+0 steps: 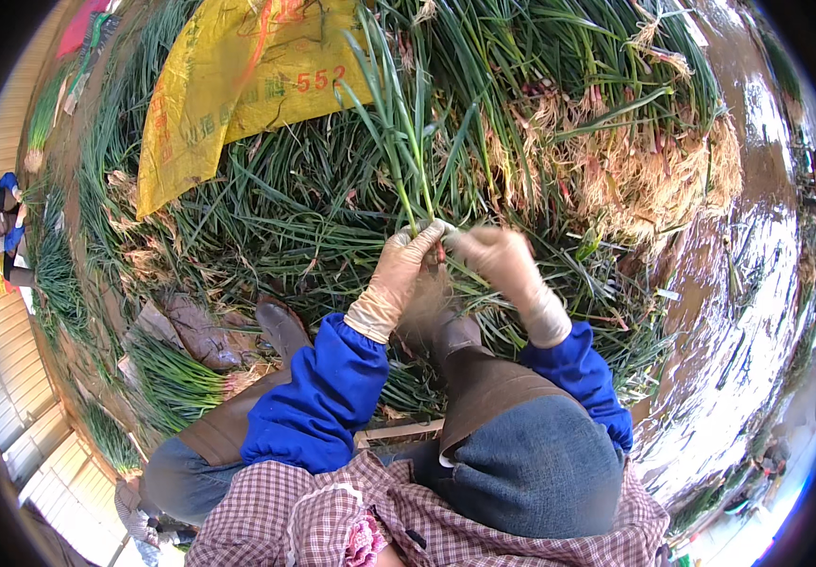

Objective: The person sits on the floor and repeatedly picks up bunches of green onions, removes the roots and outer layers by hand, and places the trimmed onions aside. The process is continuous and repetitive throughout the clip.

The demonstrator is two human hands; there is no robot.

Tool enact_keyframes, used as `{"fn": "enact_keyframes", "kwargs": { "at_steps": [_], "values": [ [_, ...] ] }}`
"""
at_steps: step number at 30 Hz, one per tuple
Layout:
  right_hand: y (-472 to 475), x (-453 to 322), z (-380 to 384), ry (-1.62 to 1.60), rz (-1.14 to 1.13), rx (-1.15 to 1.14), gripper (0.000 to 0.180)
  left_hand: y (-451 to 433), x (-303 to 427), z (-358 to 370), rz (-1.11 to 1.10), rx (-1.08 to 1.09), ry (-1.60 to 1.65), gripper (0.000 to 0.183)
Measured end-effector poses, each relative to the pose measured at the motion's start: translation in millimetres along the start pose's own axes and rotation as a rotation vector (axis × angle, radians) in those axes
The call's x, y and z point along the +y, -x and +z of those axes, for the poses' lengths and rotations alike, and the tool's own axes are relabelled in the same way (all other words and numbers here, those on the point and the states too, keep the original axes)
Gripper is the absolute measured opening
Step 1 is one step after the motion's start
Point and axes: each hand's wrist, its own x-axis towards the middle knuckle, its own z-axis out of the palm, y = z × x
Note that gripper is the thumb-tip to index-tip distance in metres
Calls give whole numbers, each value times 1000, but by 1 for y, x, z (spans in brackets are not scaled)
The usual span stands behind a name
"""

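Note:
My left hand [397,273], in a pale glove, pinches a few green onion stalks [415,170] near their white bases. Their long leaves point away from me, and the blurred roots [431,290] hang toward my boots. Close beside those bases is my right hand [503,266], also gloved and blurred by motion. Its fingertips are too smeared to show whether they hold anything. Loose green onion leaves [287,205] cover the ground under both hands. A large heap of green onions [635,170] with pale, stringy roots lies ahead to the right.
A yellow woven sack [259,78] bearing print lies over the heap. One onion bunch [181,375] rests by my left leg, near my rubber boot [284,327]. Wet, shiny floor [720,340] stretches along the right. Another person [4,220] is at the far left.

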Motion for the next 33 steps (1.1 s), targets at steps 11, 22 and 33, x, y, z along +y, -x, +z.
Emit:
{"fn": "enact_keyframes", "kwargs": {
  "at_steps": [11,22,33],
  "values": [
    [10,-35,20,-354,-144,317,10,15,-23,-3,14,5,216,25],
    [4,-13,27,416,-218,103,7,32,-41,-26,232,40,-92,28],
    [-4,15,46,474,-335,509,21,41,-73,-14,105,11,-70,24]
  ]
}}
